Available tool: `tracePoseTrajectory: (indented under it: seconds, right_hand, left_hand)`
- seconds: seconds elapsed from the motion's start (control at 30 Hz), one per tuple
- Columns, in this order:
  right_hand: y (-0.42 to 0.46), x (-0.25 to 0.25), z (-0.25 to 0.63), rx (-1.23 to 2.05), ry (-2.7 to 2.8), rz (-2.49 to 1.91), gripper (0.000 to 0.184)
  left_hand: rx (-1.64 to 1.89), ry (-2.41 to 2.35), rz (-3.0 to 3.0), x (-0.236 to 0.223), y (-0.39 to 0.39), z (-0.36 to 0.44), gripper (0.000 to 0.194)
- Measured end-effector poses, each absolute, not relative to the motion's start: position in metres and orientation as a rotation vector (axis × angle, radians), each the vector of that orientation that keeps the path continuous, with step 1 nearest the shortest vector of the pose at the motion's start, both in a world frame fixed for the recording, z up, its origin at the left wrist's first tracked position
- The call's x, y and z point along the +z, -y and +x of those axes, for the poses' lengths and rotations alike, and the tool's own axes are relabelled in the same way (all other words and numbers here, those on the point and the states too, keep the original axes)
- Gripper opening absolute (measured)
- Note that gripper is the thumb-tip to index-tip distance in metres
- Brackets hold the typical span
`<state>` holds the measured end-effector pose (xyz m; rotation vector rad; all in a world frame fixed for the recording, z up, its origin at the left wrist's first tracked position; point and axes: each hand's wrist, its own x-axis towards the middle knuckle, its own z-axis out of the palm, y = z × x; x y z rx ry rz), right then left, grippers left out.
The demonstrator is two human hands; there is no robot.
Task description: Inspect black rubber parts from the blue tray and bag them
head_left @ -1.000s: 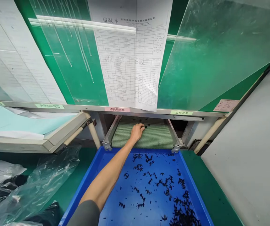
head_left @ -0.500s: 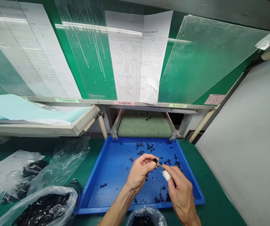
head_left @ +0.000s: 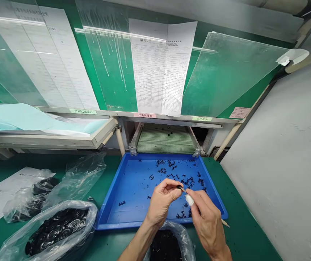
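Note:
Over the blue tray (head_left: 112, 203), my left hand (head_left: 159, 203) pinches a small round black part (head_left: 179, 187) between thumb and fingertips. My right hand (head_left: 208, 221) grips a slim stick-like tool (head_left: 226, 223), whose thin tip meets the black part. The tool's pointed rear end sticks out behind the hand; its middle is hidden. A white wrapping (head_left: 189, 200) shows at the right fingers; whether it is on a finger or on the tool I cannot tell. Small black scraps (head_left: 189, 181) lie scattered in the tray, mostly on its right side.
Below my hands stands a clear bag of black pieces (head_left: 164, 246). At left, an open plastic bag (head_left: 90, 217) holds black rings (head_left: 60, 226), near another bag (head_left: 22, 204). A green conveyor belt (head_left: 166, 141) ends behind the tray. A grey wall (head_left: 285, 152) rises at right.
My view has tilted down and turned slightly, so the front bag shows more. Both hands keep their hold, with the tool tip still at the black part.

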<state>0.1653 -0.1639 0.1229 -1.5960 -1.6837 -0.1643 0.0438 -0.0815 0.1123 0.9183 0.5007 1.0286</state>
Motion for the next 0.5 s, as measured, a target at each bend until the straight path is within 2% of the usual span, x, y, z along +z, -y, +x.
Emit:
tracePoseTrajectory:
  seconds: [0.2,0.27,0.5]
  right_hand:
    - [0.162,0.117,0.157,-0.395,1.727,-1.664,0.034]
    - [0.159,0.114,0.155,-0.325,1.693,-1.667,0.037]
    - [0.146,0.079,0.152,0.764,1.376,-1.712,0.025]
  left_hand:
    - [1.095,-0.542,0.882,0.109,0.087,0.048,0.02]
    - [1.121,-0.565,0.867,0.104,0.087,0.05,0.019]
    - [1.043,-0.741,0.885,0.063,0.087,0.033,0.022]
